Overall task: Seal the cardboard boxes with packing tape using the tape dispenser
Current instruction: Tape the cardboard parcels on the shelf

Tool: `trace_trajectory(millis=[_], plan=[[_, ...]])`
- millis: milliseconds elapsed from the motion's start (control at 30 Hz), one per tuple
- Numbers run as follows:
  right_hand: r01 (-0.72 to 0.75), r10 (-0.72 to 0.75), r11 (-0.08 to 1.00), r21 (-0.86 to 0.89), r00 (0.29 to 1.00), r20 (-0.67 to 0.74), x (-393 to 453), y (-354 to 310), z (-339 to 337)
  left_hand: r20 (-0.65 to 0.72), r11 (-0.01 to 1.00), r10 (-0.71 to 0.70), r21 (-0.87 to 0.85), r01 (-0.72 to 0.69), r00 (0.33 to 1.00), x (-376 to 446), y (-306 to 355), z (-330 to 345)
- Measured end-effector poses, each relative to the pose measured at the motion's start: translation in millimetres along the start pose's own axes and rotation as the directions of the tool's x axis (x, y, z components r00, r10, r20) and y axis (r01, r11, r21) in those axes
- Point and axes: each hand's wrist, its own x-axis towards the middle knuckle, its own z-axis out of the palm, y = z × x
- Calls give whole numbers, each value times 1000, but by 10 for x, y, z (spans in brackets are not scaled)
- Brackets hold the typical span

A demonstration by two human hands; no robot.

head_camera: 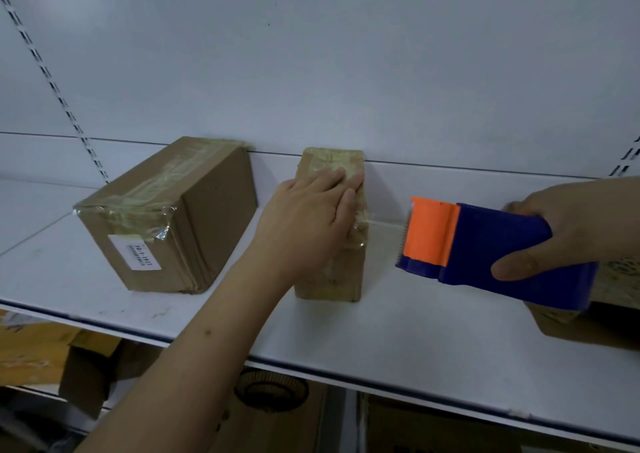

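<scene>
white shelf (398, 317) under both hands | large taped box (166, 217) left of left hand, white label (133, 252) unreadable | small taped box (332, 231) under flat left hand (311, 213) | right hand (568, 224) gripping blue-orange tape dispenser (485, 248), clear tape (384, 225) stretching to small box

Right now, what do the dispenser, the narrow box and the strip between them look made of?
Tape dispenser: likely moulded plastic, matte blue and orange. Narrow box: brown corrugated cardboard, dull, under glossy tape. Strip: clear film, probably plastic packing tape, see-through with faint shine.
</scene>
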Motion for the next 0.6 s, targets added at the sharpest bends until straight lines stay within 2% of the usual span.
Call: trace_trajectory(millis=[100,233,333,467,600], plan=[[-14,14,1000,-4,1000,-26,-14,201,-24,16,1000,-1,7,1,1000,10,1,-9],[-10,12,1000,15,996,-84,50,144,126,13,1000,-14,-7,14,1000,3,51,-38],[-63,61,998,-6,987,-146,118,57,214,86,999,-41,-14,42,995,70,95,-70],[-208,166,969,-134,949,-269,120,-79,217,210,983,-184,60,175,960,279,235,-64],[-310,166,900,-307,894,-416,68,-174,276,208,988,-146,-24,154,967,242,250,-7]])
